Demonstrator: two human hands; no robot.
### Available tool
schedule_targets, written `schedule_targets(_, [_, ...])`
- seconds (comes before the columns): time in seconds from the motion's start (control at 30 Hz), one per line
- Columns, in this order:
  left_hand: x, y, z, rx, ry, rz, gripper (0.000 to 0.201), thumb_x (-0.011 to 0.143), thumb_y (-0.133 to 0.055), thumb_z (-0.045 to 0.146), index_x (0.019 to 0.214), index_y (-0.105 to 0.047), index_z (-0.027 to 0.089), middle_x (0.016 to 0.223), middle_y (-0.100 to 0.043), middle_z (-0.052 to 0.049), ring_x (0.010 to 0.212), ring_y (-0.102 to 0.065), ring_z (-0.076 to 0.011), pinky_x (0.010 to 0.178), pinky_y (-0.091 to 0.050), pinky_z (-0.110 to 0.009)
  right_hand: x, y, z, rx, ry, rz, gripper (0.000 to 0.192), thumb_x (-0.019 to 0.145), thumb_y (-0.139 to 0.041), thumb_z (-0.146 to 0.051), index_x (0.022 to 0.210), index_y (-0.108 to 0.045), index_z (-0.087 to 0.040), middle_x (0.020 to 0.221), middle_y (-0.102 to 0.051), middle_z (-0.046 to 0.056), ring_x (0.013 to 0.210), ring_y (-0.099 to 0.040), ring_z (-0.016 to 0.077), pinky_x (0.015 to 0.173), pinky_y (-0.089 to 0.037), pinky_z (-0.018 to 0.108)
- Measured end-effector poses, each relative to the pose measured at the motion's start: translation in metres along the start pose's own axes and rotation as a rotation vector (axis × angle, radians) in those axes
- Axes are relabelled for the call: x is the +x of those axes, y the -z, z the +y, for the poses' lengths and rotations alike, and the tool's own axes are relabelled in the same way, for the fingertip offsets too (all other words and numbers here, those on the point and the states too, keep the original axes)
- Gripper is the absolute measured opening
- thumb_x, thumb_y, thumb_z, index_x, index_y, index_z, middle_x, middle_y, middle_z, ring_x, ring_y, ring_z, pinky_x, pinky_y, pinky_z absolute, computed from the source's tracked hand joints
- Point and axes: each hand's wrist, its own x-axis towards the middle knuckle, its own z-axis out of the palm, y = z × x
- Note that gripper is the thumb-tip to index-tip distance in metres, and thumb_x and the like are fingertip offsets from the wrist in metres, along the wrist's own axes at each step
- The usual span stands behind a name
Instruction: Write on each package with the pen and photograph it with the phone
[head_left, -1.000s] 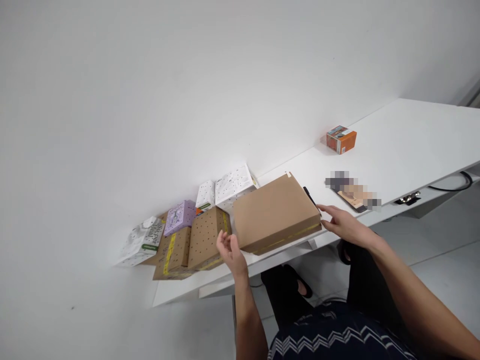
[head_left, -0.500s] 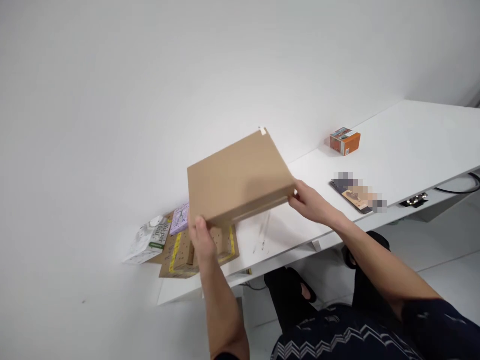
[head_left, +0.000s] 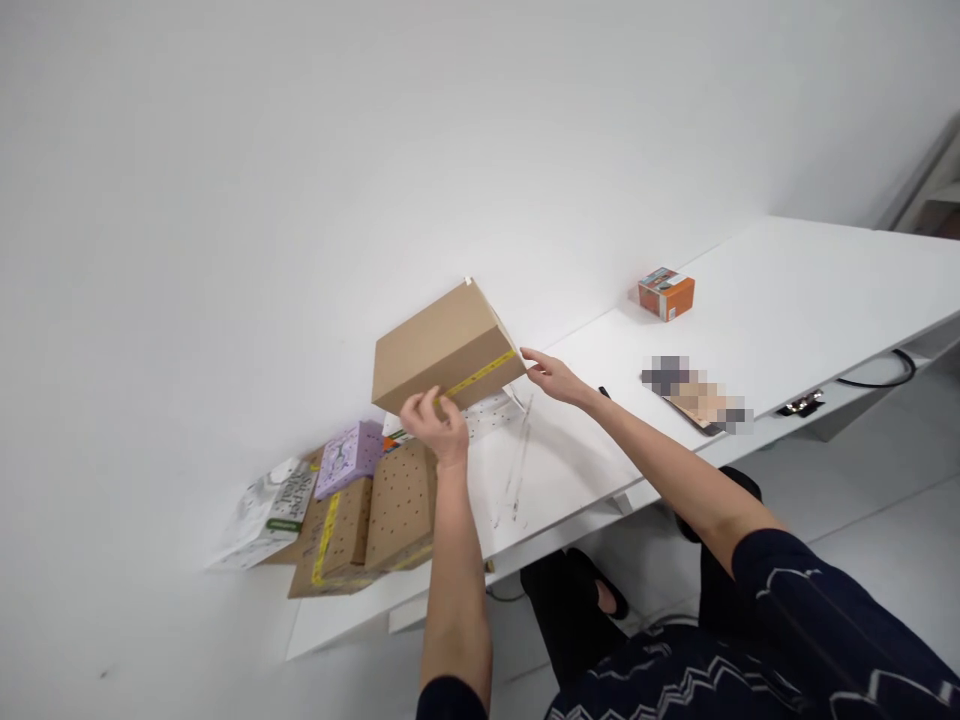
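A brown cardboard box [head_left: 431,345] with a yellow tape strip along its front side is tilted at the wall end of the table. My left hand [head_left: 439,425] is at its front side, fingers bent and apart over the tape. At the box's right end, the fingertips of my right hand [head_left: 555,380] hold the edge. Beneath it shows part of a white dotted package [head_left: 491,418], mostly hidden. Near my left wrist lies a dotted brown carton [head_left: 401,500], with a purple box [head_left: 349,457] behind it.
A white-and-green printed pack [head_left: 274,510] leans at the far left of the white table [head_left: 810,300]. An orange box [head_left: 667,294] stands near the wall on the right. Closer to the front edge lies a flat dark package [head_left: 694,400], partly blurred. A metal clip [head_left: 802,404] is on the table's front edge.
The brown box has turned, showing its taped front side, and shifted left toward the wall. My left hand has moved from its left corner to the front; my right hand has moved left.
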Motion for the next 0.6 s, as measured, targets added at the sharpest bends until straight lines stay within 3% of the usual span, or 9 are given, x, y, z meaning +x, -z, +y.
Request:
schedule_targets(0.1, [-0.036,-0.015,0.016,0.006,-0.083,-0.116,0.028,0.081,-0.052,0.026,0.102,-0.064,0.013,0.103,-0.052,-0.015,0.108,-0.05,-0.0284,0.098,-0.035,-0.046,-0.006,0.018,0.011,-0.099,-0.034,0.02,0.048,0.082,-0.047,-0.024,0.129,-0.058,-0.022,0.129,-0.06,0.006,0.097,-0.062,0.0171,0.088,-0.05,0.033])
schedule_targets(0.17, [-0.072,-0.019,0.023,-0.042,-0.128,-0.182,0.027,0.083,-0.05,0.026,0.102,-0.065,0.013,0.1,-0.055,-0.014,0.105,-0.051,-0.0279,0.096,-0.037,-0.045,-0.005,0.044,0.022,-0.198,-0.119,0.14,0.047,0.08,-0.051,-0.023,0.126,-0.06,-0.018,0.123,-0.062,0.01,0.094,-0.062,0.0188,0.09,-0.049,0.036])
schedule_targets(0.27, [-0.14,-0.017,0.027,-0.107,-0.218,-0.473,0.027,0.086,-0.052,0.027,0.106,-0.065,0.016,0.106,-0.057,-0.014,0.104,-0.052,-0.0266,0.094,-0.039,-0.044,0.0,0.102,0.045,-0.317,-0.244,0.401,0.058,0.08,-0.051,-0.021,0.136,-0.047,-0.007,0.128,-0.052,0.022,0.11,-0.055,0.0296,0.101,-0.038,0.048])
schedule_targets(0.37, [-0.188,-0.015,0.026,-0.097,-0.105,-0.581,0.029,0.085,-0.051,0.021,0.11,-0.064,0.016,0.105,-0.059,-0.013,0.102,-0.053,-0.0262,0.093,-0.04,-0.044,0.004,0.165,0.067,-0.642,-0.375,0.674,0.069,0.078,-0.06,-0.024,0.142,-0.038,-0.009,0.136,-0.04,0.025,0.124,-0.042,0.0364,0.101,-0.034,0.051])
schedule_targets(0.47, [-0.199,-0.019,0.026,-0.088,-0.019,-0.585,0.03,0.082,-0.05,0.017,0.109,-0.064,0.015,0.103,-0.061,-0.013,0.102,-0.054,-0.0266,0.094,-0.04,-0.045,0.008,0.208,0.081,-0.799,-0.5,0.704,0.081,0.075,-0.069,-0.031,0.145,-0.032,-0.012,0.144,-0.028,0.028,0.126,-0.037,0.0408,0.099,-0.032,0.054])
schedule_targets(0.6, [-0.192,-0.023,0.03,-0.065,-0.082,-0.634,0.027,0.082,-0.051,0.015,0.106,-0.065,0.016,0.102,-0.064,-0.012,0.102,-0.054,-0.0264,0.093,-0.039,-0.044,0.016,0.234,0.091,-0.765,-0.559,0.603,0.086,0.075,-0.069,-0.044,0.145,-0.032,-0.012,0.151,-0.015,0.028,0.13,-0.034,0.0408,0.1,-0.032,0.051])
